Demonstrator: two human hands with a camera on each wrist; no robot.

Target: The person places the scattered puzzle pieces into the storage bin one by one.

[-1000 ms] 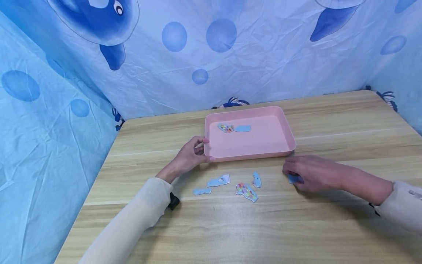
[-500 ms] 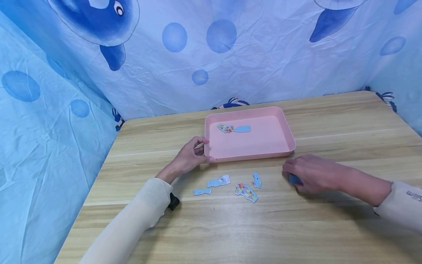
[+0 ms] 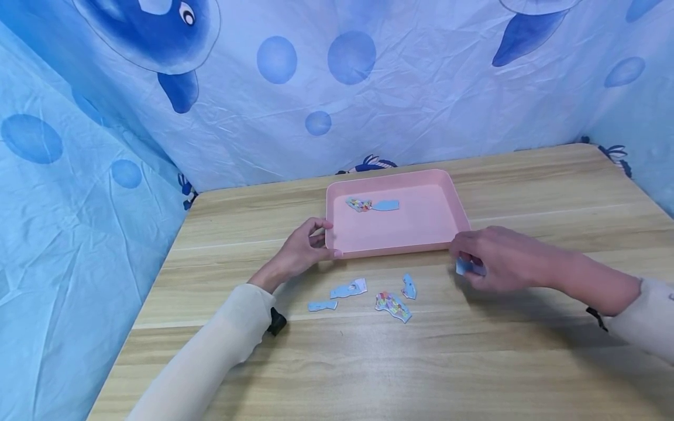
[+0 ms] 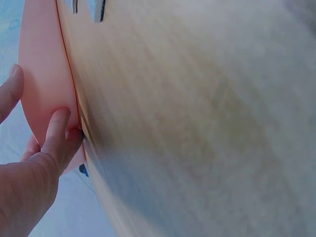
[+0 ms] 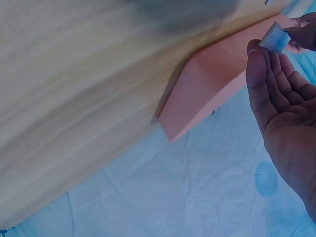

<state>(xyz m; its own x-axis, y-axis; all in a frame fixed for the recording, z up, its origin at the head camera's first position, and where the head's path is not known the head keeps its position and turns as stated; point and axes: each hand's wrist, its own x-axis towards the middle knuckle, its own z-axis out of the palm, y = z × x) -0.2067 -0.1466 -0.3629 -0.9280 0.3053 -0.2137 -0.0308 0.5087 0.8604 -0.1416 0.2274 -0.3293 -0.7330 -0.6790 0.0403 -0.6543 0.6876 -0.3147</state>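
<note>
In the head view my left hand holds the front left corner of a shallow pink tray, its thumb at the front wall and a finger over the left rim. Other fingertips press the outside of the wall in the left wrist view. My right hand pinches a light blue puzzle piece between thumb and fingertips, raised off the table by the tray's front right corner. Inside the tray lie a multicoloured piece and a plain blue piece, end to end.
On the wooden table before the tray lie a multicoloured piece, a small blue piece, a blue-and-white piece and a narrow blue piece. A blue whale-print cloth hangs behind the table.
My right hand has lifted the light blue puzzle piece off the table and brought it up towards the tray's front right corner. My left hand has stayed on the tray.
</note>
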